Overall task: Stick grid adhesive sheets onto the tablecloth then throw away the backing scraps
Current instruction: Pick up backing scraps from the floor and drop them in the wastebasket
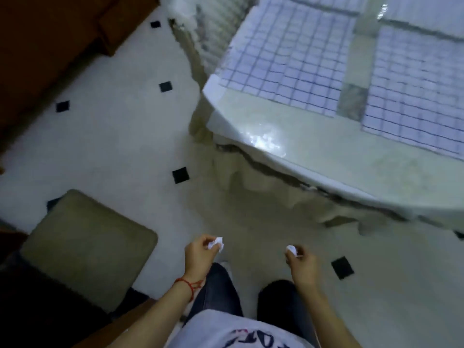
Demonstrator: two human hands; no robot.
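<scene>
Left hand: held low over the floor, near the person's legs; a crumpled white backing scrap is pinched at the fingertips. A red string bracelet is worn on that wrist.

Right hand: held at like height, well apart from the left; a second, smaller white scrap is pinched between thumb and fingers.

Grid adhesive sheets: seen lying flat on the glossy tablecloth, far right in the scene; at least two gridded panels are shown, a second sheet being set just beside the first with a bare strip left between. Whether every edge is pressed down cannot be told, the view being blurred.

Floor: pale tile with small black diamond insets. A padded olive stool is placed near left; dark wooden furniture is at far left.

Step in hand: judged to be the disposal stage, sticking apparently done and both scraps carried away from the table.

Next move: a bin is called for; none is in view, so one must be located before the scraps are released over it.
</scene>
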